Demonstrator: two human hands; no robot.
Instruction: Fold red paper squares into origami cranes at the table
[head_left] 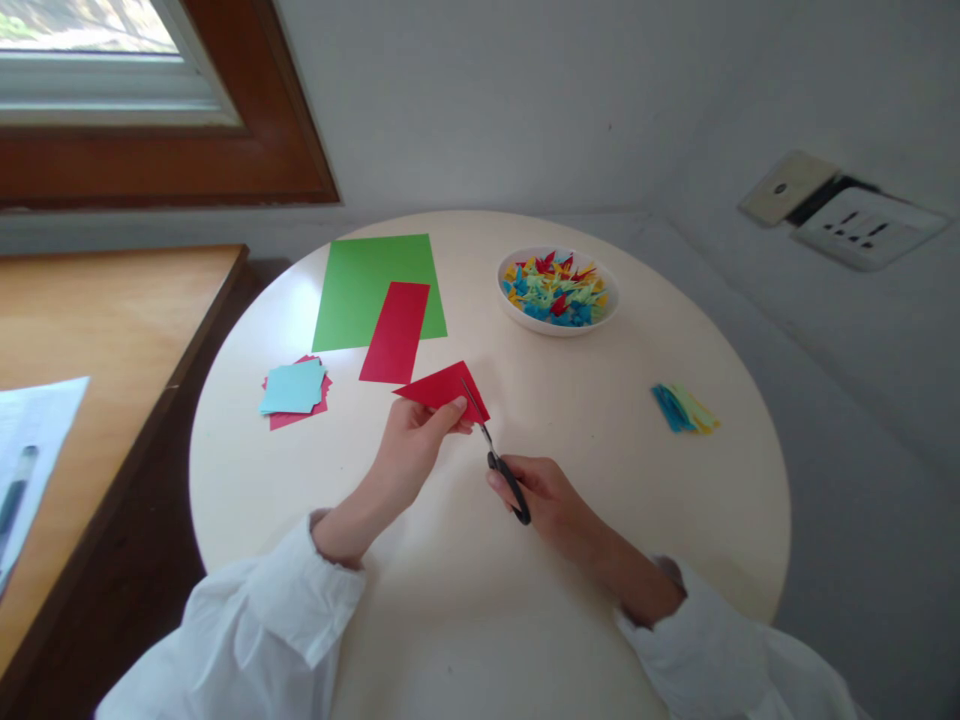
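Pinched in my left hand is a piece of red paper, held a little above the round table. My right hand grips a pair of scissors with black handles. The scissor blades lie across the right end of the red paper, near my left thumb. Just beyond, a red paper strip rests partly on a green sheet. To the left sits a stack of small light-blue and red paper squares.
A white bowl of small folded paper pieces in several colours stands at the back right of the white round table. Blue and yellow paper strips lie at the right. A wooden desk with a pen is at the left.
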